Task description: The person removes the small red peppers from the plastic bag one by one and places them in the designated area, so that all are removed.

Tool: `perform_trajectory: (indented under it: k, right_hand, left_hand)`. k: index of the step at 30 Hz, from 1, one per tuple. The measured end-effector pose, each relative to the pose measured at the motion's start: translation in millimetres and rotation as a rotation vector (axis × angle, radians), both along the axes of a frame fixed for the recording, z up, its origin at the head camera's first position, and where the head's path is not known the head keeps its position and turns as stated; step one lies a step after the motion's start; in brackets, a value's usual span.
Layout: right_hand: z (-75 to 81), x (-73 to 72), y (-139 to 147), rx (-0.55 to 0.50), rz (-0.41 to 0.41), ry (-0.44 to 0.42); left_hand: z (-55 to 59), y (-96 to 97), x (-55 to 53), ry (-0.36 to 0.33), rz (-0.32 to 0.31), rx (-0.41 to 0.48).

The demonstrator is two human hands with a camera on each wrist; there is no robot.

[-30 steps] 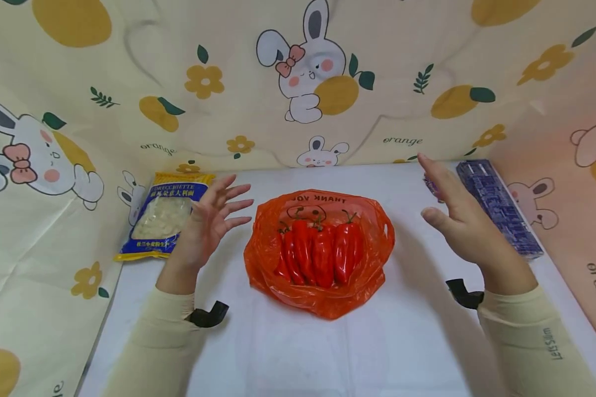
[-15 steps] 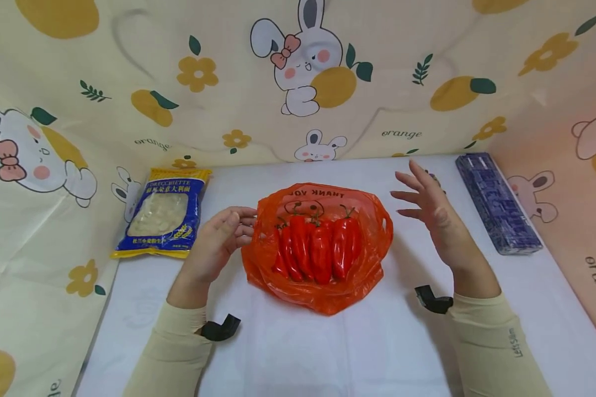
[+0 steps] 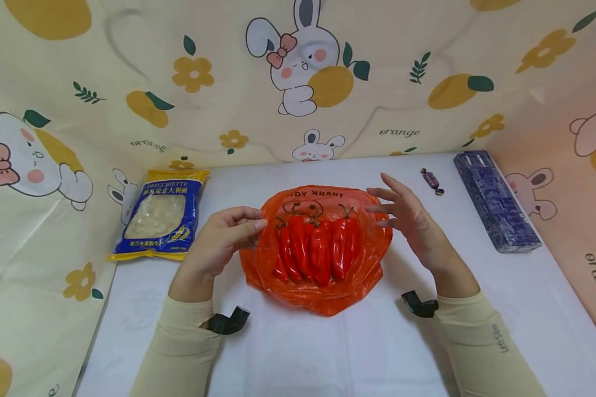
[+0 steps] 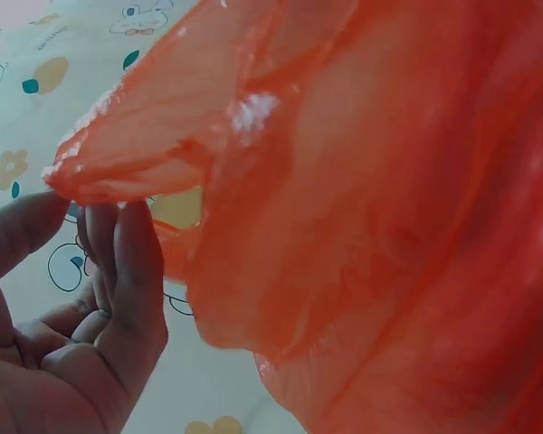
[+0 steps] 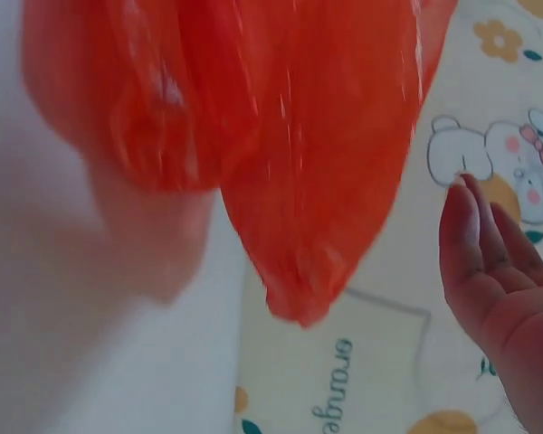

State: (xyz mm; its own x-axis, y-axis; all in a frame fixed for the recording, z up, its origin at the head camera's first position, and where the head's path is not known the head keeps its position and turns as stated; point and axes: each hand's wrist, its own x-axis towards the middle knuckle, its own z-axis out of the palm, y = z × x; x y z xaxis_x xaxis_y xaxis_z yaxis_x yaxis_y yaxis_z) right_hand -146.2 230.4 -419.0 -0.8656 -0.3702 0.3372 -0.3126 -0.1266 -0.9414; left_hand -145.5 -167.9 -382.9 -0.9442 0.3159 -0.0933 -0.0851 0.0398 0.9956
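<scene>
A thin red plastic bag (image 3: 323, 303) lies mouth-open on the white table, holding several glossy red chili peppers (image 3: 320, 253) with green stems. At the bag's left edge, my left hand (image 3: 223, 237) pinches the handle loop between thumb and fingers; the left wrist view shows the raised loop (image 4: 118, 176) at the fingertips. My right hand (image 3: 412, 220) hovers by the bag's right side, fingers spread and holding nothing. In the right wrist view its fingers (image 5: 462, 235) are apart from the bag, whose right handle hangs as a drooping tip (image 5: 299, 280).
A blue and yellow pasta packet (image 3: 159, 215) lies at the back left. One small purple wrapped candy (image 3: 431, 181) sits at the back right, beside a long dark-blue patterned box (image 3: 496, 201). A rabbit-print cloth (image 3: 203, 127) walls the table (image 3: 303, 358) at back and sides.
Both hands have moved inward to the bag. My left hand has taken its left handle edge. The right hand has come left, uncovering the candy. Bag and peppers stay nearly in place.
</scene>
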Motion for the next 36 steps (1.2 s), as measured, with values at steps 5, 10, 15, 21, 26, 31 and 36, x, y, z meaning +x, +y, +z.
perform_trajectory:
  k: [5,10,15,21,26,31,36]
  right_hand:
    - [-1.0,1.1,-11.7,-0.005,0.039,-0.026]
    - [-2.2,3.4,-21.7,0.048,0.047,-0.051]
    - [-8.3,3.2,-28.5,0.113,0.053,-0.067]
    - [-13.5,1.2,-32.4,0.177,0.025,-0.088]
    - [-13.4,1.5,-32.4,0.194,0.003,-0.097]
    - [-15.1,2.0,-34.2,0.262,-0.033,-0.145]
    - [-22.6,1.6,-39.0,0.386,-0.066,-0.179]
  left_hand:
    - [-1.2,-1.4,1.1,-0.021,0.006,0.016]
    - [-2.5,-2.2,1.6,-0.043,-0.015,0.116]
    - [-3.1,-1.6,1.2,-0.060,-0.026,0.166]
    - [-4.1,-0.2,2.3,-0.071,-0.052,0.161]
    - [-4.1,0.5,3.8,-0.051,-0.060,0.171]
    - [-2.8,1.0,5.1,-0.046,-0.033,0.208]
    - [-1.4,2.6,5.1,-0.052,-0.006,0.251]
